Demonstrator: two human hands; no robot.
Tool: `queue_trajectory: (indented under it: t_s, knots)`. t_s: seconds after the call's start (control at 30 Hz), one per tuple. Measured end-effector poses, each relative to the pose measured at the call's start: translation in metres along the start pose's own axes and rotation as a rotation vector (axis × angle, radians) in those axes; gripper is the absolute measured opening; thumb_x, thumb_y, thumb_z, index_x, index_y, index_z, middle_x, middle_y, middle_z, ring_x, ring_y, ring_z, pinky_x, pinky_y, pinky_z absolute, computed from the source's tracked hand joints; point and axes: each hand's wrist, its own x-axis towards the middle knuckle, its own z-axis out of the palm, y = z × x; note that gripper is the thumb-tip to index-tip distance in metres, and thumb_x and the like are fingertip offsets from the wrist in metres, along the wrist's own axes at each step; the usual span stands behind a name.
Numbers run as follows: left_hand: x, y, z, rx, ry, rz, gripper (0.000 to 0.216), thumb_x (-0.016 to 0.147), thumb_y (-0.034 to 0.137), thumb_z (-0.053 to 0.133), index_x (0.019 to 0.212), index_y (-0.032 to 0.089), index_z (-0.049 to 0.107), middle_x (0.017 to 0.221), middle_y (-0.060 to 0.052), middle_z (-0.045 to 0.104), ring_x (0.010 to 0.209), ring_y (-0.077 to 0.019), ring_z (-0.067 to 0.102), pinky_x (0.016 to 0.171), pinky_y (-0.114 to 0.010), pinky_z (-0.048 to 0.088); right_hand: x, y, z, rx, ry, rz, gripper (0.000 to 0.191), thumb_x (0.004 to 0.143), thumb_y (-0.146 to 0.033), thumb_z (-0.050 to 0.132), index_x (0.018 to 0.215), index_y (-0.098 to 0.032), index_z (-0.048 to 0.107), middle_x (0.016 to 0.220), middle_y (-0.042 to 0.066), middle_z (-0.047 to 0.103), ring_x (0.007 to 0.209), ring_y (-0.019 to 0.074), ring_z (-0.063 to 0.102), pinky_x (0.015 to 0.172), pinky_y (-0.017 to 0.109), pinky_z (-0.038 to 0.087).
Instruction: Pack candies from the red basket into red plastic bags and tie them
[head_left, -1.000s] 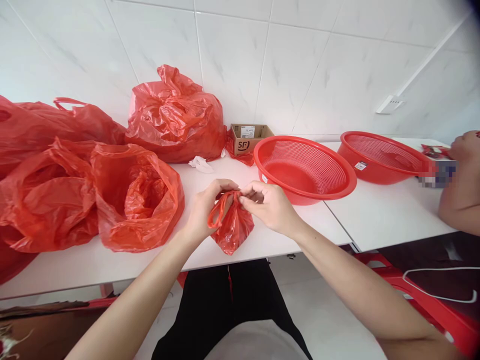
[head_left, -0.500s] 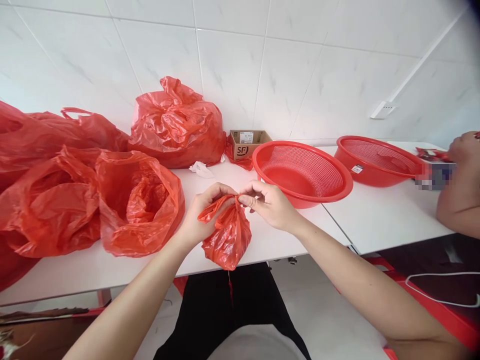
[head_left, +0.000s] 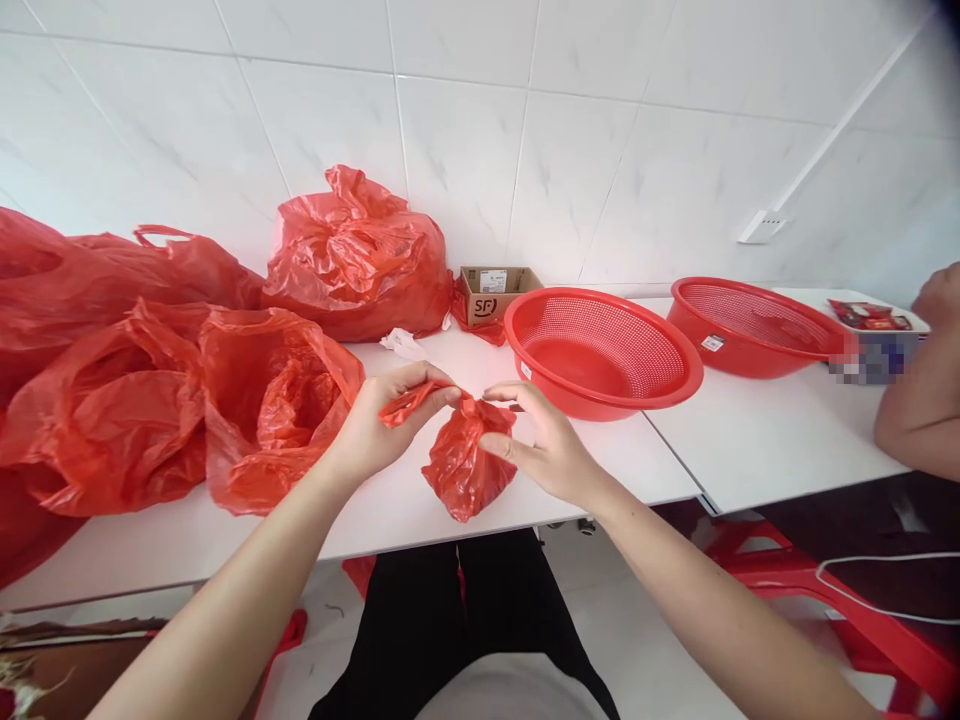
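A small red plastic bag (head_left: 461, 470) hangs over the front edge of the white table (head_left: 420, 520). My left hand (head_left: 382, 425) pinches one of the bag's handles, pulled out to the left. My right hand (head_left: 544, 445) grips the bag's right side between thumb and fingers, the other fingers spread. Right of my hands stands an empty red perforated basin (head_left: 604, 350).
Several big red plastic bags (head_left: 277, 400) crowd the left of the table, one of them (head_left: 356, 260) against the tiled wall. A small cardboard box (head_left: 491, 292) sits at the back. A second red basin (head_left: 754, 325) is further right. Another person's arm (head_left: 919, 400) rests at the right edge.
My hands have drawn apart: the left has pulled a handle of the small bag leftward, and the right has shifted onto the bag's side. The bag sits a little higher.
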Motion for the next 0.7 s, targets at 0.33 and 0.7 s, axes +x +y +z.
queue_trajectory:
  t_s: [0.33, 0.7]
  knots:
    - [-0.012, 0.020, 0.004, 0.097, 0.212, 0.088, 0.013, 0.086, 0.031, 0.067, 0.076, 0.023, 0.070, 0.078, 0.003, 0.072, 0.072, -0.0141, 0.065, 0.068, -0.026, 0.049, -0.008, 0.013, 0.061, -0.160, 0.008, 0.097, 0.033, 0.092, -0.041, 0.055, 0.067, -0.021, 0.049, 0.067, 0.000, 0.058, 0.069, 0.0168, 0.054, 0.074, 0.033, 0.044]
    - [-0.007, 0.076, -0.080, 0.052, 0.451, 0.016, 0.026, 0.087, 0.038, 0.065, 0.080, 0.014, 0.071, 0.069, 0.004, 0.066, 0.070, -0.0107, 0.064, 0.070, -0.026, 0.051, 0.000, -0.044, 0.053, 0.393, -0.035, 0.036, 0.040, 0.089, -0.042, 0.063, 0.124, -0.026, 0.055, 0.125, 0.005, 0.063, 0.115, 0.0199, 0.059, 0.097, 0.032, 0.048]
